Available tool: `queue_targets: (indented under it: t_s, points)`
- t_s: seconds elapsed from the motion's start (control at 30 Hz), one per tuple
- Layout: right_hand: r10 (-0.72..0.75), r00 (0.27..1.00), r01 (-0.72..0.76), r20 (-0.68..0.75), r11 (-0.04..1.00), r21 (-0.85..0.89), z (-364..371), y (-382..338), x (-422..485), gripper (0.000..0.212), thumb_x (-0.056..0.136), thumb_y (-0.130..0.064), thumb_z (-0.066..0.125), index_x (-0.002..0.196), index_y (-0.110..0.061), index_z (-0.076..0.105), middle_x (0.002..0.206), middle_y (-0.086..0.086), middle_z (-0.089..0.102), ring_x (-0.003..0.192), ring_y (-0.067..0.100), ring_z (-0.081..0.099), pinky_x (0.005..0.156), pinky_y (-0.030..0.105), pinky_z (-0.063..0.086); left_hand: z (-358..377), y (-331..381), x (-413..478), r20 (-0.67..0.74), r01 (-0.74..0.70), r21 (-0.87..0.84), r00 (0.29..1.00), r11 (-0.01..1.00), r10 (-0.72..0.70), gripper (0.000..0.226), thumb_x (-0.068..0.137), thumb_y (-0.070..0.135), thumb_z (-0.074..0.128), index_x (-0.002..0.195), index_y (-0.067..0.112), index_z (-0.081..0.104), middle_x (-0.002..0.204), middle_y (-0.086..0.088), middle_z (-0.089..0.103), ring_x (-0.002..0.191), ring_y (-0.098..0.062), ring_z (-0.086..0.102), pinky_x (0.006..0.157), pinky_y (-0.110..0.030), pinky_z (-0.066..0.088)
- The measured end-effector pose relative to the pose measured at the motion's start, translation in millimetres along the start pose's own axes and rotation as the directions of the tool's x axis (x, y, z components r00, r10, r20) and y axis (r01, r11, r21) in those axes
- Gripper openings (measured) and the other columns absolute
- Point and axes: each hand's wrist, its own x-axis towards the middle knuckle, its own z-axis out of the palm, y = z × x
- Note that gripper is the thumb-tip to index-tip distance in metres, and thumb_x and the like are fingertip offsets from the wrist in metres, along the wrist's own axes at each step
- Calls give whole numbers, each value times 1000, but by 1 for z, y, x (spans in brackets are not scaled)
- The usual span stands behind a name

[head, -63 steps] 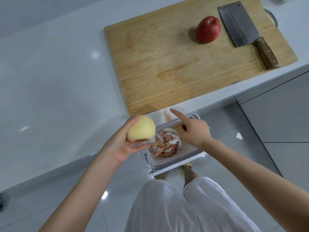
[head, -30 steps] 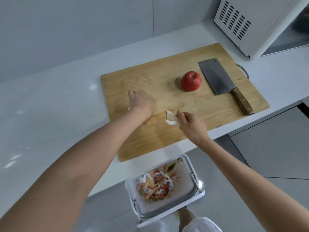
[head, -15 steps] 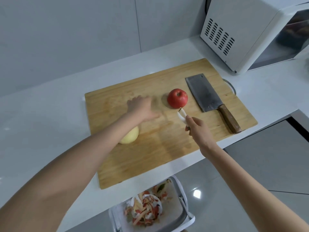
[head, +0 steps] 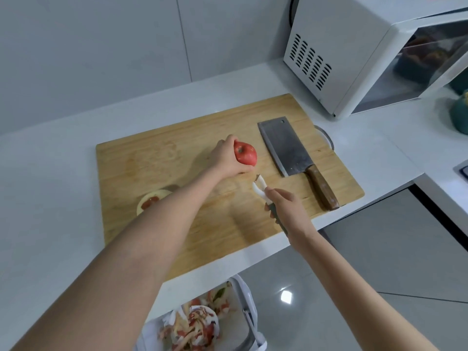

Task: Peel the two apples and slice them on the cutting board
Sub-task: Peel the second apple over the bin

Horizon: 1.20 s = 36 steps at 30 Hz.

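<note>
My left hand grips the red unpeeled apple at the middle of the wooden cutting board. Just below the apple, my right hand holds a white peeler with its head pointing up toward the fruit. The peeled yellow apple lies on the board's left part, half hidden behind my left forearm. A cleaver with a brown wooden handle lies on the right side of the board.
A white microwave stands at the back right of the white counter. A white bin holding several apple peels sits on the floor below the counter edge. Green items are at the far right.
My left hand let go of the peeled apple on the board, moved right and took hold of the red apple. My right hand with the peeler stayed just below it.
</note>
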Motion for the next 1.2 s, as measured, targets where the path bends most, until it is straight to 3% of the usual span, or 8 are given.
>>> queue_targets:
  t_s: [0.1,0.17,0.27,0.37,0.6,0.87,1.03,1.2]
  points:
    - [-51,998,54,-35,995,82,-2,3,-15,23,96,-30,48,96,-16,67,71,3,53,63,11,44,60,23,34,-15,2,-35,105,237,-432,972,870,-212,69,68,40,82,123,19,47,123,-1,53,105,-18,57,81,-31,53]
    - [-132,988,139,-79,985,98,-5,5,-28,26,96,-29,48,83,-16,67,69,4,51,63,12,43,63,26,34,-32,6,-76,365,450,-759,892,471,-265,52,77,35,75,118,14,50,123,-13,57,98,-26,65,73,-38,59]
    - [-302,952,304,-41,952,36,-5,9,-50,28,97,-27,47,80,-13,64,68,0,53,64,10,48,66,27,37,-50,1,-149,638,642,-765,749,-38,-181,57,70,34,70,119,10,52,117,-27,58,82,-39,67,60,-37,59]
    - [-494,864,503,93,847,-169,5,19,-69,27,96,-36,47,78,-23,62,62,-7,55,59,6,48,58,24,37,-53,-15,-207,738,713,-674,658,-192,-150,69,60,39,72,116,1,56,103,-31,63,81,-42,65,52,-32,58]
    - [-865,321,876,386,117,-467,45,44,-95,32,94,-29,49,75,-13,68,60,-6,59,59,19,49,56,34,39,-40,-63,-281,804,797,-577,515,-178,-297,78,59,55,71,115,3,57,93,-25,66,68,-31,62,51,-29,53]
    - [-768,36,889,640,-267,-371,90,47,-127,30,97,-30,47,80,-15,68,64,-4,57,63,20,47,61,35,37,-41,-96,-323,835,890,-454,440,39,-331,45,62,47,59,74,5,72,75,-16,68,53,-26,62,42,-20,46]
    - [-712,-27,887,702,-341,-311,110,46,-137,31,97,-29,47,76,-15,66,60,-4,52,63,20,44,61,35,39,-36,-111,-337,846,897,-438,434,60,-310,39,71,44,54,62,12,74,73,-13,70,55,-29,64,39,-17,40]
    - [-783,104,912,613,-171,-373,119,53,-140,35,97,-30,44,75,-14,67,61,-6,58,62,20,48,63,36,40,-37,-122,-343,785,841,-540,509,11,-355,51,92,54,44,89,8,66,80,-19,70,55,-32,64,39,-19,44]
